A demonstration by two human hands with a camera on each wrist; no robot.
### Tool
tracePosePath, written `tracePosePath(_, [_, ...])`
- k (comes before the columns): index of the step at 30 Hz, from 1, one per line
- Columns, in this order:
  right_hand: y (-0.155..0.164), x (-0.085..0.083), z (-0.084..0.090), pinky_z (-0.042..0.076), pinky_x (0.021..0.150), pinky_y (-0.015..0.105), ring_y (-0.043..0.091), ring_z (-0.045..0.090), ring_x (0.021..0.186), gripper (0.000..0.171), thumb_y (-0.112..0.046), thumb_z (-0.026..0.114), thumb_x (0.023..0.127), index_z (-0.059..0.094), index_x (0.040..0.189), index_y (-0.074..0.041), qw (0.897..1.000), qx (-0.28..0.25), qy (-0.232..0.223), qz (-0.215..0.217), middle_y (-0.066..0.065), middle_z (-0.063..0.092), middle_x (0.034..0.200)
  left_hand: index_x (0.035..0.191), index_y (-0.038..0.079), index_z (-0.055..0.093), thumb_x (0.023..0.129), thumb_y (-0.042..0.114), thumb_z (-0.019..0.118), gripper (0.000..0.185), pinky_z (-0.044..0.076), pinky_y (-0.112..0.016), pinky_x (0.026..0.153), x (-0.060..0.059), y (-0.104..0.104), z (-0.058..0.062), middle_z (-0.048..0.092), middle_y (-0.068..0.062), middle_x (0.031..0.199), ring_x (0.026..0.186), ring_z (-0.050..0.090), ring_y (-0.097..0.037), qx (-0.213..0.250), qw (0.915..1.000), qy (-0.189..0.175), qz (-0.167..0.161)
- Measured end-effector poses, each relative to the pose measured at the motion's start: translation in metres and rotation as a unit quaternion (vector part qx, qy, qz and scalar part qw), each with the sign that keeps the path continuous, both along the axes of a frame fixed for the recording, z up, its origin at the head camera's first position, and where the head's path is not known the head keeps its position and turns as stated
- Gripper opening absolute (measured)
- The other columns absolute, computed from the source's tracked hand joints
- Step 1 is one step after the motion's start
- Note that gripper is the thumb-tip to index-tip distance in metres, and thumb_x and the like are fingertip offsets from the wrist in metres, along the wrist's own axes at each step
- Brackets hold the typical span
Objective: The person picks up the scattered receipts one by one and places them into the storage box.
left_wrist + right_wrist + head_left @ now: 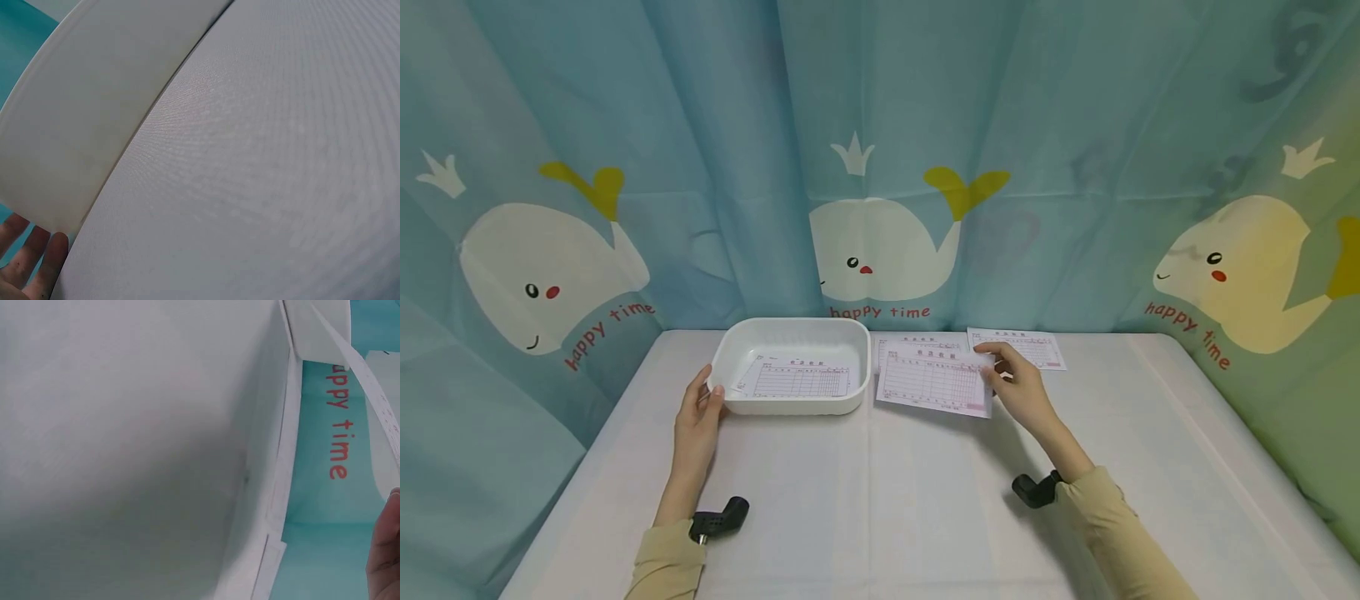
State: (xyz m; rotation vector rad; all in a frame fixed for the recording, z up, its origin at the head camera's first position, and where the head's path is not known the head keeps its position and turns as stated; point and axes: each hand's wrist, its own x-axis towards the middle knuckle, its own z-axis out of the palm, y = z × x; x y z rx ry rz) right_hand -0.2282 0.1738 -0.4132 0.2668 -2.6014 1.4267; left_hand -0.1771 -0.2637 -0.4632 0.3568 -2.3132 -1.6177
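Observation:
A white rectangular tray [730, 350] stands on the table with one printed form [797, 379] lying inside it. My left hand [700, 408] rests against the tray's left front corner, thumb on the rim, fingers along the outside wall. In the left wrist view the tray wall [94, 125] fills the upper left and my fingertips [31, 262] show at the bottom corner. My right hand [1011, 383] pinches the right edge of a pink-lined form [928, 379], lifted slightly off the table just right of the tray. In the right wrist view that held sheet [369, 387] shows edge-on.
Two more forms [1026, 346] lie flat behind the held one, near the table's back edge. A white cloth covers the table [880, 500]. A blue whale-print curtain [880, 167] closes off the back and both sides.

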Motion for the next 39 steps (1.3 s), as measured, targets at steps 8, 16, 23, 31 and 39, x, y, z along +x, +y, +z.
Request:
tracePosePath(8, [-0.002,0.001,0.009,0.046,0.058,0.017,0.019,0.053,0.084,0.031,0.002,0.054,0.093,0.059,0.123,-0.006,1.0,-0.002,0.023,-0.007,0.018,0.058,0.108,0.153,0.023,0.026,0.103,0.035,0.041,0.054,0.037,0.007,0.08,0.0,0.001,0.0,0.037,-0.012,0.153,0.133,0.046,-0.028,0.006,1.0,-0.001,0.0])
tracePosePath(16, [-0.007,-0.001,0.022,0.047,0.058,0.016,0.019,0.053,0.083,0.031,-0.002,0.054,0.095,0.058,0.126,-0.006,1.0,-0.013,0.026,-0.003,0.018,0.058,0.109,0.153,0.023,0.025,0.103,0.037,0.04,0.054,0.036,0.008,0.08,0.0,0.0,0.002,0.036,-0.013,0.154,0.134,0.045,-0.03,0.006,1.0,-0.001,-0.005])
tracePosePath(23, [-0.016,-0.002,0.032,0.045,0.06,0.016,0.023,0.056,0.088,0.031,-0.003,0.054,0.095,0.059,0.126,-0.007,0.999,-0.009,0.036,0.001,0.018,0.06,0.111,0.153,0.023,0.024,0.103,0.037,0.04,0.054,0.036,0.008,0.081,0.001,0.001,0.003,0.035,-0.013,0.154,0.135,0.044,-0.03,0.011,0.9999,0.0,-0.008])
tracePosePath(31, [-0.03,-0.007,0.042,0.045,0.062,0.016,0.023,0.055,0.088,0.03,-0.003,0.054,0.095,0.059,0.124,-0.006,0.998,-0.03,0.043,0.021,0.018,0.06,0.112,0.153,0.023,0.024,0.103,0.037,0.041,0.055,0.036,0.008,0.08,0.001,0.0,0.001,0.036,-0.013,0.154,0.135,0.044,-0.03,0.013,0.9999,-0.001,-0.006])
tracePosePath(39, [-0.053,-0.011,0.043,0.043,0.062,0.019,0.023,0.054,0.085,0.03,0.0,0.054,0.094,0.06,0.123,-0.005,0.997,-0.038,0.056,0.035,0.017,0.061,0.103,0.153,0.021,0.024,0.103,0.038,0.04,0.055,0.037,0.008,0.08,0.0,0.0,0.001,0.036,-0.014,0.154,0.134,0.044,-0.03,0.011,0.9999,-0.002,-0.006])
